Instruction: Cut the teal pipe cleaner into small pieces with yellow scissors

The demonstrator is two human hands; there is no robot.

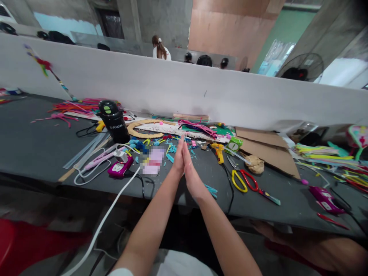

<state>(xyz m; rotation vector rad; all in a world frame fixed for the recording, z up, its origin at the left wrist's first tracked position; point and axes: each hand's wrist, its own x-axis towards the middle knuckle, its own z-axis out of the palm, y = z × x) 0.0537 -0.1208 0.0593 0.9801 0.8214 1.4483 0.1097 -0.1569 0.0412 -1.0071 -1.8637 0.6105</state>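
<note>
My left hand (179, 159) and my right hand (188, 163) are pressed palm to palm above the table edge, fingers straight and pointing away from me. Nothing shows between them. Blue foam scraps (171, 148) lie around the fingertips. To the left is a small pale sheet, blurred out. A yellow glue gun (218, 152) with a clear glue stick rests to the right, beside a green box (234, 145). Scissors with yellow and red handles (240, 181) lie nearer me on that side.
A black tumbler (114, 122) stands at left, behind a purple power strip (120, 167) with a white cable. Cardboard (267, 147) and a crumpled brown lump (254, 164) are at right. Pipe cleaners lie in piles. A white partition (161, 84) runs behind; another person's arm (319, 243) is at lower right.
</note>
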